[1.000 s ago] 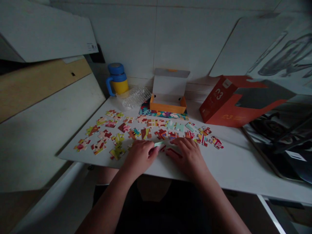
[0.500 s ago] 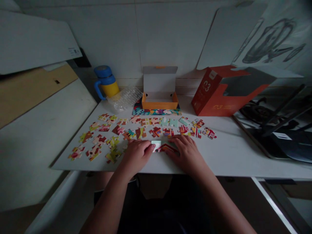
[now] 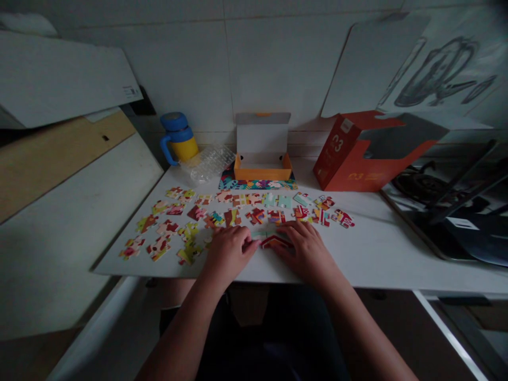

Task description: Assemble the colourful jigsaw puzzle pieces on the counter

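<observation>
Several colourful puzzle pieces [image 3: 186, 217] lie spread over the white table [image 3: 377, 254]. My left hand [image 3: 228, 253] is curled, its fingertips pinching a pale green piece [image 3: 260, 233] at the near middle. My right hand [image 3: 307, 248] lies flat beside it, fingers spread, pressing on a red and white piece [image 3: 273, 241]. The two pieces touch between my hands.
An open orange box [image 3: 262, 170] stands at the back on a patterned sheet [image 3: 254, 184]. A blue and yellow mug [image 3: 178, 136] and a clear plastic bag [image 3: 206, 161] sit back left. A red carton [image 3: 357, 159] lies back right, with dark glossy items [image 3: 448, 211] beside it.
My left hand turned the pale green piece and brought it down against the red piece under my right hand. The view shifted a little.
</observation>
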Demonstrator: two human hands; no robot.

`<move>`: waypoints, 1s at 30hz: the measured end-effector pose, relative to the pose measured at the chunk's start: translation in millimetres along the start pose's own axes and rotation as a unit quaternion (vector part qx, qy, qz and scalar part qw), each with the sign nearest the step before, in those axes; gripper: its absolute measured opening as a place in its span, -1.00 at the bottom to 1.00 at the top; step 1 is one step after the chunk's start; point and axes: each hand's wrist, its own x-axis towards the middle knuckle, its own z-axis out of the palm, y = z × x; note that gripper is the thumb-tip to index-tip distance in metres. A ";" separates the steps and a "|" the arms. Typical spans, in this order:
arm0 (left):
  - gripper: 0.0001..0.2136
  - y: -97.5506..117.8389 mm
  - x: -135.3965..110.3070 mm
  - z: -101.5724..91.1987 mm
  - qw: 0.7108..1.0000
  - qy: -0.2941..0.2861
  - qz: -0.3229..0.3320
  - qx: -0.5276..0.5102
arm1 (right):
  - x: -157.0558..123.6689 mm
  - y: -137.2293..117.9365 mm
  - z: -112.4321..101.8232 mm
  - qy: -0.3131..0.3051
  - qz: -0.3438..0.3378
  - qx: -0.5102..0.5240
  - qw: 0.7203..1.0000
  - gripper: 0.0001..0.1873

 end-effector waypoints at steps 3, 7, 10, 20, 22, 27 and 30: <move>-0.79 4.0 -3.4 -3.1 0.996 0.003 0.092 -0.022 | -0.3 1.7 1.1 -0.001 -0.002 -0.001 1.000 -0.63; -0.72 5.2 -6.0 -3.3 0.987 -0.029 0.153 -0.050 | 0.0 3.2 1.4 0.001 -0.011 -0.005 1.000 -0.67; -0.71 3.2 -5.5 -1.1 0.985 -0.046 0.155 -0.056 | 0.6 2.8 1.1 0.001 -0.017 0.006 1.000 -0.69; -0.75 2.5 -5.3 0.3 0.986 -0.042 0.152 -0.060 | 0.9 1.3 2.7 -0.004 -0.032 0.063 0.997 -0.67; -0.76 1.8 -5.6 0.2 0.987 -0.034 0.146 -0.062 | 0.3 2.0 3.0 0.003 -0.037 0.058 0.998 -0.62; -0.78 -0.3 -4.3 1.8 0.992 -0.015 0.114 -0.059 | -0.2 2.8 5.9 0.020 -0.029 0.044 0.998 -0.56; -0.81 -0.4 -2.6 1.8 0.991 -0.019 0.113 -0.066 | 0.7 0.2 5.2 0.012 -0.023 0.055 0.998 -0.60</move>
